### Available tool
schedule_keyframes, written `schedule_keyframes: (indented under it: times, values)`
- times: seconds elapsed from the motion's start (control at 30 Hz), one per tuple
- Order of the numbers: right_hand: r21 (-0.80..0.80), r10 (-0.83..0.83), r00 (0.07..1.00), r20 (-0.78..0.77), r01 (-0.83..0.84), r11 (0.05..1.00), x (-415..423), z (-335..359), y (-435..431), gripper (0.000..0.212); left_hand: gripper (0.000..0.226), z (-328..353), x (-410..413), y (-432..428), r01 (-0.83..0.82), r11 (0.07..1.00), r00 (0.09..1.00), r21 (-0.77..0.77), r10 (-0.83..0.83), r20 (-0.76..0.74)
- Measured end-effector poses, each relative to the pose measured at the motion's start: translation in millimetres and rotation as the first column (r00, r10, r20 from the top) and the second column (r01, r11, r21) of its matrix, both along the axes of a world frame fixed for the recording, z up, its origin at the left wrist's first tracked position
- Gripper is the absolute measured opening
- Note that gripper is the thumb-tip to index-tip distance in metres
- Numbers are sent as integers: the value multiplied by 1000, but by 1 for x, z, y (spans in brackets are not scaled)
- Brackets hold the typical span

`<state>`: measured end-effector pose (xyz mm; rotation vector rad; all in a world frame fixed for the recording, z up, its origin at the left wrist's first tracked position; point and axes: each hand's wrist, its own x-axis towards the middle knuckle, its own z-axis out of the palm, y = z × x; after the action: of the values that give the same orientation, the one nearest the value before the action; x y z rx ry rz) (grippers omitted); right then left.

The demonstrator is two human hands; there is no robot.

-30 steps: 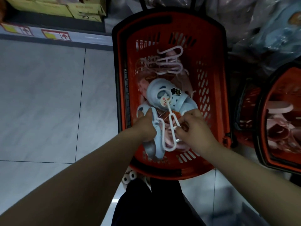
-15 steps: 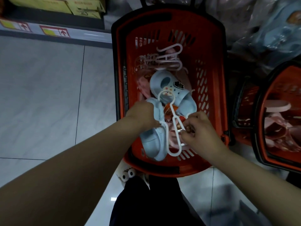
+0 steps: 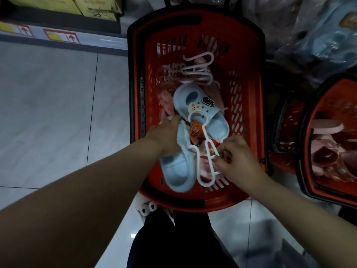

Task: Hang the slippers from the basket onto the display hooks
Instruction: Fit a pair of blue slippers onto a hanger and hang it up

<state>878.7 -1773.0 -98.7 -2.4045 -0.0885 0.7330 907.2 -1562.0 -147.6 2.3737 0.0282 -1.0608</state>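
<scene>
My left hand [image 3: 164, 136] grips a blue slipper [image 3: 177, 169] and my right hand [image 3: 237, 157] pinches its white hanger [image 3: 205, 151] over the red basket [image 3: 251, 74]. This pair is not yet hung, and pink slippers [image 3: 164, 99] lie inside.

The floor [image 3: 58, 113] is pale, glossy tile with thin dark joints. A shelf base [image 3: 108, 42] with yellow-and-red labels runs along its far left edge. A red basket [image 3: 249, 55] with a black rim stands on the tiles. A second red basket [image 3: 328, 97] stands just to its right. Clear plastic bags [image 3: 318, 35] are heaped at the far right corner. At the first basket's near rim, a pale slipper toe with two round eyes [image 3: 146, 206] rests on the tile.
</scene>
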Motion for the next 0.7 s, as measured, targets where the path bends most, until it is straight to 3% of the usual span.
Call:
schedule_keyframes:
  times: [0.07,0.13,0.3,0.43,0.53,0.63,0.7]
  values:
    - [22,-79,997,17,78,997,2,1,-1,13,81,6,5,2,-238,958,971,-161,241,-6]
    - [54,-141,989,30,140,989,6,6,0,15,79,12,7,-1,-321,934,946,-158,324,-9]
    - [52,31,999,45,-34,998,17,19,5,14,86,18,8,-10,-134,989,989,64,137,-50]
    - [-37,236,970,59,-234,972,28,23,8,18,101,19,11,-1,-101,995,984,-21,96,-151]
    - [1,238,971,37,-238,971,31,20,15,16,107,16,10,6,-135,987,974,-82,118,-192]
    - [0,210,976,62,-211,978,32,12,28,16,117,18,1,4,-266,953,962,-148,252,-108]
    - [-25,132,989,70,-130,991,38,3,35,17,119,25,-10,-3,-285,948,956,-141,293,34]
